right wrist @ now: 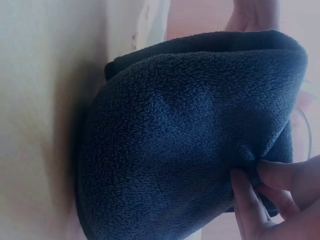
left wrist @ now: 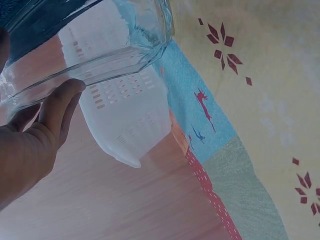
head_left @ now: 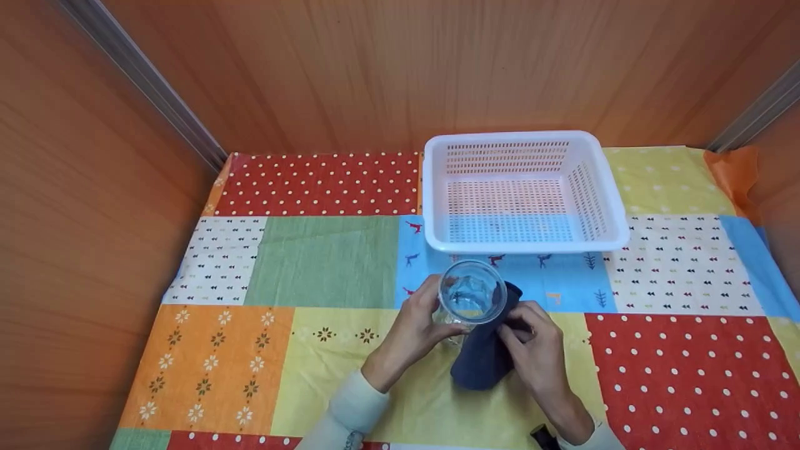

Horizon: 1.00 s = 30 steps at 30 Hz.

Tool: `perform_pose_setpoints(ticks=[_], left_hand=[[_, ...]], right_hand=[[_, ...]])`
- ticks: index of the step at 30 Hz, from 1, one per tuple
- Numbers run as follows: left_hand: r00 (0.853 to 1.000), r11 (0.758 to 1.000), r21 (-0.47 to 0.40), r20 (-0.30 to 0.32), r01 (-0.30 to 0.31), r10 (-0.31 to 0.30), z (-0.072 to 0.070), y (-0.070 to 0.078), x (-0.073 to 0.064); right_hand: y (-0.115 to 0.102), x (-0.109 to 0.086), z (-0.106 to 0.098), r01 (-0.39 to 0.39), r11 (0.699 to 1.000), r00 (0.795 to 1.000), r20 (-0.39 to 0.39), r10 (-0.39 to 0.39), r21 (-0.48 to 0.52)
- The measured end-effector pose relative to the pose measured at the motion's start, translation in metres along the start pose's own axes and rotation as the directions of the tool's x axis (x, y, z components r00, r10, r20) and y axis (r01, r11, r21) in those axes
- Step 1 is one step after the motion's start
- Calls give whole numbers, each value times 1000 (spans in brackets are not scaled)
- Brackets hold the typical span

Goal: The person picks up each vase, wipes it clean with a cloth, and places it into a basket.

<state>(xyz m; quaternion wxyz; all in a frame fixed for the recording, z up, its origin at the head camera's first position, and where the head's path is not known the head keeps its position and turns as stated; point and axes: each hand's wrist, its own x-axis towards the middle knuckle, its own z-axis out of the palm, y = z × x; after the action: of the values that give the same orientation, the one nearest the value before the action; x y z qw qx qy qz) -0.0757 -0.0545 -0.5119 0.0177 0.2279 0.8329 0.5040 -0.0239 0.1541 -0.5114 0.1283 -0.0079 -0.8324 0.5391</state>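
A clear glass jar (head_left: 472, 294) stands upright over the table's middle, its round mouth facing the head camera. My left hand (head_left: 414, 322) grips it from the left, thumb on the near side and fingers on the far side. In the left wrist view the fingers curl against the glass wall of the jar (left wrist: 115, 62). My right hand (head_left: 536, 340) pinches a dark blue-grey cloth (head_left: 478, 365) that hangs down along the jar's right side. Seen from the right wrist, the terry cloth (right wrist: 175, 130) is folded over and bunched between thumb and fingers, covering most of the jar.
Behind the jar, a white perforated plastic basket (head_left: 434, 219) sits near the back wall. A patchwork-print tablecloth (head_left: 325, 262) covers the table. Wooden panels (head_left: 400, 69) enclose the back and sides. An orange cloth piece (head_left: 736, 181) lies at the far right corner.
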Motion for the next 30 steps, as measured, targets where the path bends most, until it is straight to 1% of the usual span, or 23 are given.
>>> perform_pose_setpoints(ticks=[9, 15, 21, 25, 30], left_hand=[[1000, 999, 31, 0, -7, 7, 0, 1, -1], [1000, 999, 36, 2, 0, 0, 0, 2, 0], [1000, 1000, 19, 18, 16, -16, 0, 2, 0], [999, 1000, 0, 24, 25, -25, 1, 2, -1], [1000, 999, 36, 6, -6, 6, 1, 2, -1]], right_hand=[[5, 0, 1, -3, 1000, 1000, 16, 3, -11], [16, -2, 1, -13, 999, 999, 43, 15, -35], [28, -4, 4, -27, 996, 997, 71, 33, -80], [34, -4, 4, -30, 995, 996, 76, 37, -91], [35, -6, 4, -3, 997, 998, 58, 7, -75]])
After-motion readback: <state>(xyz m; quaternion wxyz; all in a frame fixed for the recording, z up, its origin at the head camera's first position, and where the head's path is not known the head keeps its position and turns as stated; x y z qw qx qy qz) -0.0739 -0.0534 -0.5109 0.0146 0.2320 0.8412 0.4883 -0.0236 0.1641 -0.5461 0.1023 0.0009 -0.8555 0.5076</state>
